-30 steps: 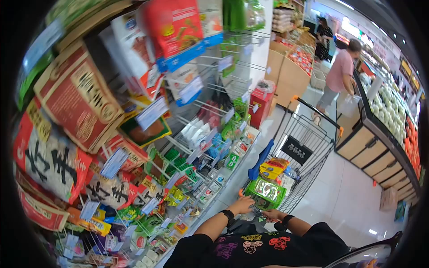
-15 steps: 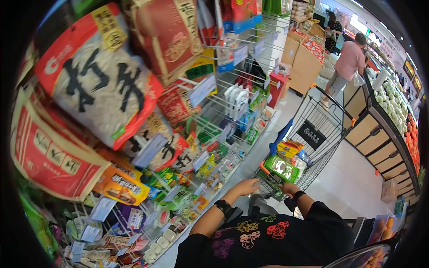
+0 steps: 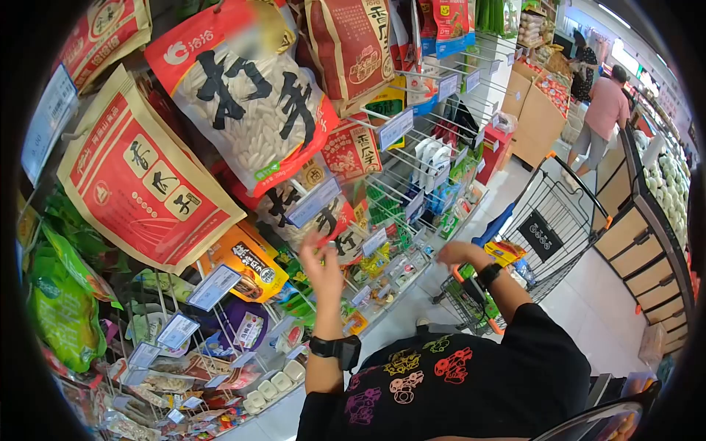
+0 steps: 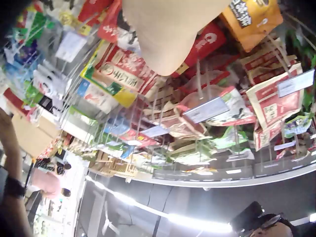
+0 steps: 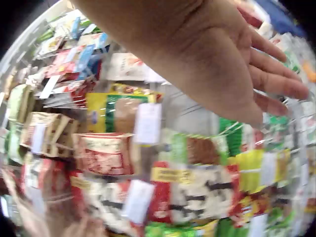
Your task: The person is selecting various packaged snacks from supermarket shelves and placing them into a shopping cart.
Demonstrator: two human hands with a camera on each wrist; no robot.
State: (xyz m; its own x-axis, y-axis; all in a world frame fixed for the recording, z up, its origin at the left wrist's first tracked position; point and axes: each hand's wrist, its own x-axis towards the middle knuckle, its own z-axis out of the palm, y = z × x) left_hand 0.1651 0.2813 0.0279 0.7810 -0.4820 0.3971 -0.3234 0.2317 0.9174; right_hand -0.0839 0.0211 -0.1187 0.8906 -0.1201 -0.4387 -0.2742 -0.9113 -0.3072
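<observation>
where left fingers (image 3: 310, 259) hover, red-edged packet (image 3: 331, 225) — partly hidden

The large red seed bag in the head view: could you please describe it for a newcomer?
From the shopping cart, go left to the left hand. Up and to its left hangs the large red seed bag. Bold black characters set it apart from the paper bags beside it, and it looks bigger than the similar bags below.

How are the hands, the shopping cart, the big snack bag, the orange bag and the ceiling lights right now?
Left hand: raised, seemingly empty
Right hand: open, empty
Shopping cart: standing upright, partly filled
Big red-and-white bag: hanging, plump, seemingly sealed
Orange bag: hanging, seemingly sealed
Ceiling lights: on
</observation>
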